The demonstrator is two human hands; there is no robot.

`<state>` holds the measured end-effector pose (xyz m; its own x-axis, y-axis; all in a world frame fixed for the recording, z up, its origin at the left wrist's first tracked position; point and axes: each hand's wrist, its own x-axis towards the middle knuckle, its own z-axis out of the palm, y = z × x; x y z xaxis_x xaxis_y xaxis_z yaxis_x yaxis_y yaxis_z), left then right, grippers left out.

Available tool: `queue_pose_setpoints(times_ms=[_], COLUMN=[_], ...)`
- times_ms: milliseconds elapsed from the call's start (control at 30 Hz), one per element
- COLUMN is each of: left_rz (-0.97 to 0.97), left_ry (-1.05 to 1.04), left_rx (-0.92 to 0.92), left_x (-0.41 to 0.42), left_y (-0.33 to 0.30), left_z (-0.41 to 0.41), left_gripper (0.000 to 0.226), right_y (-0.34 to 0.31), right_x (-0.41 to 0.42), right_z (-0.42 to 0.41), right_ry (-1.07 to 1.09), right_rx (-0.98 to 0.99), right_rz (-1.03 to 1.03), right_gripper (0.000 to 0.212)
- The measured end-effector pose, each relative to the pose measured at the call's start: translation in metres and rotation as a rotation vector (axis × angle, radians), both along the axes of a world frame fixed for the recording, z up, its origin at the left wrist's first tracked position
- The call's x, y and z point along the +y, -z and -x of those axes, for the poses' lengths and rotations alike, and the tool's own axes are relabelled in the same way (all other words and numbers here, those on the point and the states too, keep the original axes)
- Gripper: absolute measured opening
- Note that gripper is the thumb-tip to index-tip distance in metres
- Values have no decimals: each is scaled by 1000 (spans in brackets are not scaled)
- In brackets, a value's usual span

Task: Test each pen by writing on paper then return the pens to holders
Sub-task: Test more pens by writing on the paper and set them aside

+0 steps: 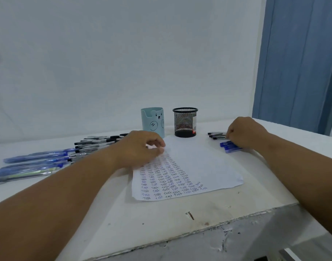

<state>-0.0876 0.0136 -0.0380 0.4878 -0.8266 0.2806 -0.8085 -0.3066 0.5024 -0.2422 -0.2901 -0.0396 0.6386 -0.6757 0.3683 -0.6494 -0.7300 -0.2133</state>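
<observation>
Right hand [245, 131], fingers curling onto black-capped pens [217, 135] beside the black mesh holder [185, 122]; left hand [142, 147] is pressing the white written-on paper [199, 166], loosely curled, holding nothing. Gathering several risks scattering them.

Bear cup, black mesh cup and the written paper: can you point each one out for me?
Bear cup [153, 123], head view, front wall below the bear face.
Black mesh cup [184, 122], head view, mesh side wall.
Written paper [204, 162], head view, blank right part.

The paper [187, 170] lies on the table [161, 223]. Behind it stand two cups [153, 122]. Pens [71, 153] lie left, more pens [222, 140] right.
</observation>
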Motion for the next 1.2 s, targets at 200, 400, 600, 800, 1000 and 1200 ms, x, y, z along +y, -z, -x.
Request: queue_pose_setpoints(times_ms=[200,400,600,800,1000,1200], left_rz=[138,-74,-36,-25,118,769], left_ry=[-250,-396,-374,-359,-386,-362], left_rx=[-156,25,-37,-83,-132,127], left_x=[53,113,91,74,68,56], left_y=[-37,-33,-30,-21,-19,-33], left_z=[-43,-76,-69,-65,-65,-52], left_gripper=[22,11,14,12,6,10], right_y=[-1,1,2,-2,-5,-7], right_x=[4,4,13,29,40,64], right_z=[-1,-16,-22,-17,-15,-15], right_ry=[-10,-146,-198,-268,-378,-511], right_rx=[-52,-131,-168,-195,-194,-231], right_rz=[45,99,124,-7,12,53], right_gripper=[31,44,45,47,47,48])
